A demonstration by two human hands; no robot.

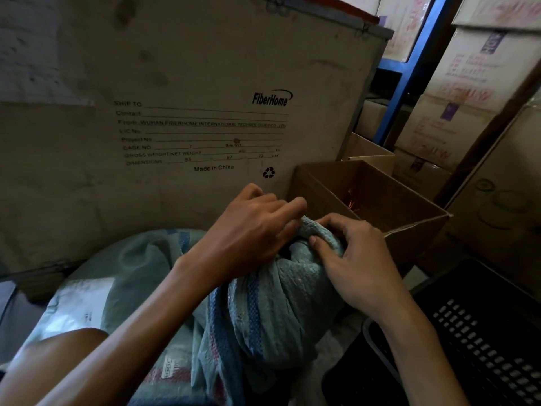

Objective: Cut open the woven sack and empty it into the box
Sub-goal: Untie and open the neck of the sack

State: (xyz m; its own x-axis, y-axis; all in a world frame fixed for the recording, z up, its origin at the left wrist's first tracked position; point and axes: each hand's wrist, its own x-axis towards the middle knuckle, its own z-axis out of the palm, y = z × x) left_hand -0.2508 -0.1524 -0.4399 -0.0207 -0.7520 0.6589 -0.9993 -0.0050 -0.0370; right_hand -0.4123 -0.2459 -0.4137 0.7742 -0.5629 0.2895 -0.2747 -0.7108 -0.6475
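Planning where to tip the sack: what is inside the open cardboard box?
The open cardboard box shows something thin and reddish-orange near its left inner wall, too small to identify. The rest of its floor is dark or hidden by the near wall.

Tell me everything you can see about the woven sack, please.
The woven sack is pale green-grey plastic weave with blue and reddish stripes and a white label on its side. It lies bulging low in front of the person, beside the open cardboard box. Its neck is bunched and twisted shut, not yet cut. The left hand and right hand both pinch that gathered top.
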